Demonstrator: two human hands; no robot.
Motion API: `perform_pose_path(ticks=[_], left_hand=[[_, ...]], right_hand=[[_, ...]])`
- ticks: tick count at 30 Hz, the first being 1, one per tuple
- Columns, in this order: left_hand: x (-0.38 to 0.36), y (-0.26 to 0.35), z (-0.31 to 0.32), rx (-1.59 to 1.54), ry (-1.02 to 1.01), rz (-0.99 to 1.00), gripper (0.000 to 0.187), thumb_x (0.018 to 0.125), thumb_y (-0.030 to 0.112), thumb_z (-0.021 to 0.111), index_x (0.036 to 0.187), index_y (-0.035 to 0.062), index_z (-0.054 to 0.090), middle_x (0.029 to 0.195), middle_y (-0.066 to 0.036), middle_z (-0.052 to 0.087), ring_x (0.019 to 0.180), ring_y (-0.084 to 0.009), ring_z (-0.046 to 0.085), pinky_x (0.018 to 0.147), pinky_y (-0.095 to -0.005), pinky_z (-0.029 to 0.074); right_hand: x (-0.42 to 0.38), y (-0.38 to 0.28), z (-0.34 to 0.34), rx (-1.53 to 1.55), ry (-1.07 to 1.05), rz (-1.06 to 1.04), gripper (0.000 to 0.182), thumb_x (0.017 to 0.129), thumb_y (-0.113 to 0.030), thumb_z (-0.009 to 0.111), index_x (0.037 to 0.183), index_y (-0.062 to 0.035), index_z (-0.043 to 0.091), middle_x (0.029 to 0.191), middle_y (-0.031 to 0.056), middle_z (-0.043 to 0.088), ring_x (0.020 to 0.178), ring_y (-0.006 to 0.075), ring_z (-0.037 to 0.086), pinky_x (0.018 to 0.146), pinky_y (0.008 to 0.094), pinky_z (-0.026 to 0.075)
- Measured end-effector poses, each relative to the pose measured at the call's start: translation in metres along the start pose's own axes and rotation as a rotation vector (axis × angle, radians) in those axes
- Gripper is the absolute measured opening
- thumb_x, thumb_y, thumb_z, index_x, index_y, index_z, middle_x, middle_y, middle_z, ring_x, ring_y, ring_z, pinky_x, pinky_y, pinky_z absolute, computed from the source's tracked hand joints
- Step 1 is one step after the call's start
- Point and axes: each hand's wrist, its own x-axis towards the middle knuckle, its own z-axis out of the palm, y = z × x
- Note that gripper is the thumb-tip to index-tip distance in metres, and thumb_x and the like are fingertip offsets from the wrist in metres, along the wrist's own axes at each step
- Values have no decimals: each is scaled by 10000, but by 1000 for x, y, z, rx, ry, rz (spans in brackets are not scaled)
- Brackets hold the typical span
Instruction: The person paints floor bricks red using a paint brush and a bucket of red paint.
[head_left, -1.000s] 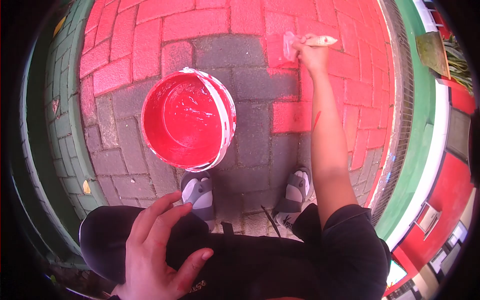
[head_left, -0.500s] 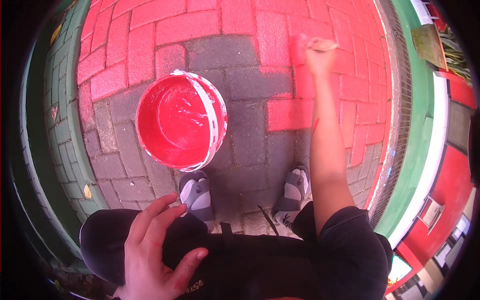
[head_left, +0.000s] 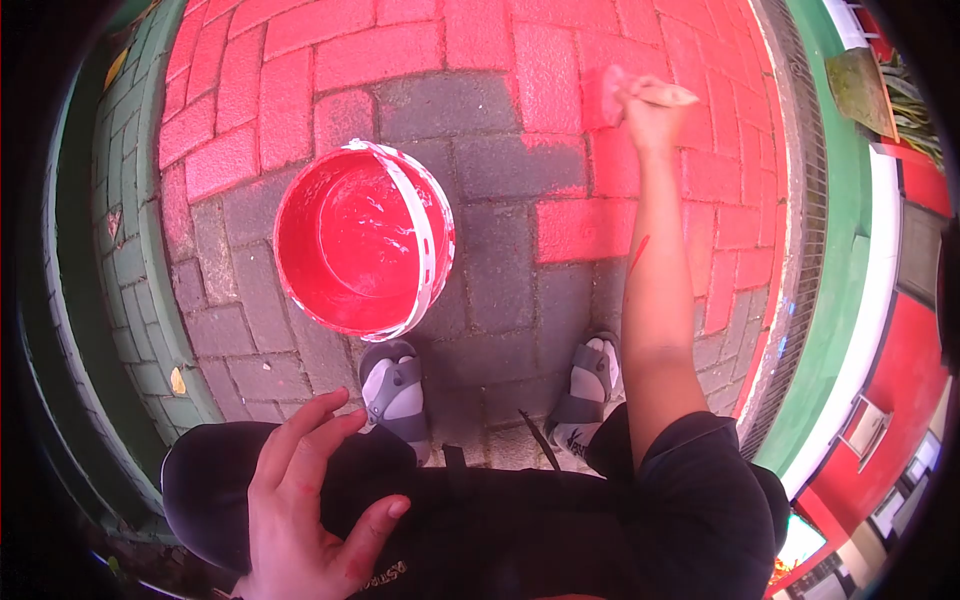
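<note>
My right hand (head_left: 655, 118) is closed around a paintbrush (head_left: 668, 95), whose pale handle points right and whose red bristles lie against a painted paver. Held above my left knee, my left hand (head_left: 305, 490) has its fingers apart and nothing in it; red smears mark its skin. A bucket (head_left: 430, 235) of red paint (head_left: 365, 245) stands on the pavers to the left of the brush, its white rim and handle streaked with red. Wet red covers the far pavers (head_left: 375, 55), while grey pavers (head_left: 495, 270) show around the bucket and before my feet.
My sandalled feet (head_left: 395, 395) are planted just in front of the bucket. A green-painted brick strip (head_left: 130, 265) borders the left side. Along the right run a drain grate (head_left: 805, 200) and a green ledge (head_left: 845, 250), with a planter (head_left: 860, 90) at the upper right.
My right hand and the brush have shifted slightly right, and the brush handle has swung to show more of its length. My left hand has barely moved.
</note>
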Motion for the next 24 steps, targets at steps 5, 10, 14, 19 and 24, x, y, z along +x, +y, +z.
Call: perform_pose_path(ticks=[5,10,14,19,24], left_hand=[[2,10,-5,42,-32,21,513,843,221,719,1290,37,545,1320,-212,549,1214,-385,541,1010,-433,422],[3,9,-34,168,-232,81,607,708,269,786,1206,-5,574,1287,-217,557,1180,-391,556,1009,-423,428],[22,12,-54,281,-214,189,577,708,247,784,1190,0,586,1237,-219,577,1095,-388,596,951,-409,462],[35,21,-55,340,-148,226,580,739,240,757,1240,21,563,1202,-205,583,1078,-400,575,933,-427,463],[49,17,-66,382,-190,222,577,766,271,743,1262,47,552,1193,-187,587,1066,-390,576,923,-439,463]], right_hand=[[-34,-12,49,-249,-265,-422,295,762,-77,742,577,-67,513,589,-3,585,554,82,555,519,301,461],[1,7,42,136,-128,-2,193,748,-45,680,604,-58,552,601,35,606,600,172,634,535,348,485],[26,-23,34,-423,292,-218,207,796,-89,670,627,-28,568,641,134,642,616,243,654,563,385,492],[59,-21,70,-248,-76,-557,182,842,-143,618,695,-37,642,797,172,685,743,333,683,617,409,503],[25,-18,63,-440,-501,-675,147,790,-94,591,657,-33,580,933,147,713,811,266,713,618,370,507]])
